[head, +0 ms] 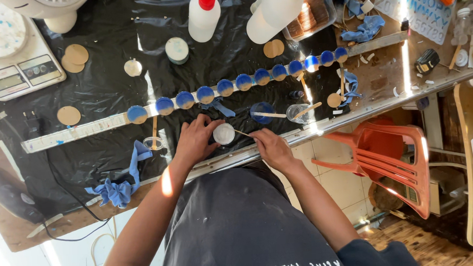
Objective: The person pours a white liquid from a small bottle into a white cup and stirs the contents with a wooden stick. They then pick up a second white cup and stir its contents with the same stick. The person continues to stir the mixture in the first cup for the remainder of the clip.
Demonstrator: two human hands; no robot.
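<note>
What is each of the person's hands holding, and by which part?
The left hand grips the small white cup by its side. The right hand pinches the thin wooden stick at its near end.

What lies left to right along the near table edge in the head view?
Blue rag → left hand → small white cup → thin wooden stick → right hand → orange plastic chair.
</note>
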